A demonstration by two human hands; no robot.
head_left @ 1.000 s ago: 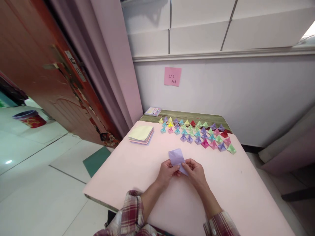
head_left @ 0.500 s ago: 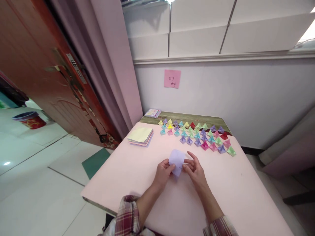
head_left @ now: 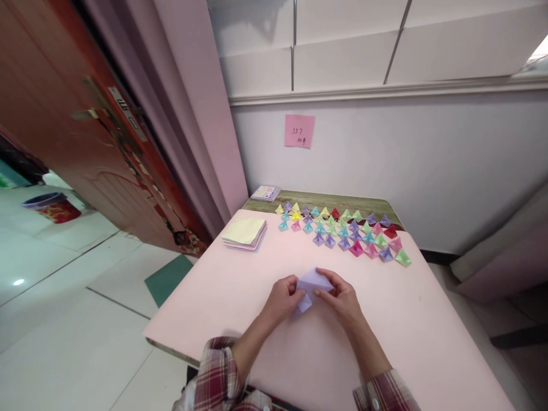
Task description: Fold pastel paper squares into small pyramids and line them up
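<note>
A folded lilac paper is held just above the pink tabletop between both my hands. My left hand pinches its left side, fingers curled round the lower corner. My right hand grips its right side with the thumb on top. The paper now shows a triangular peak pointing away from me. Both sleeves are red plaid.
Several small folded paper shapes in many colours lie in rows at the table's far side. A stack of square sheets sits far left, a small packet behind it. A pink note hangs on the wall. A red door stands open at left.
The lilac sheet went from a flat square held at its near edge to a folded triangular shape. Both hands closed in around it.
</note>
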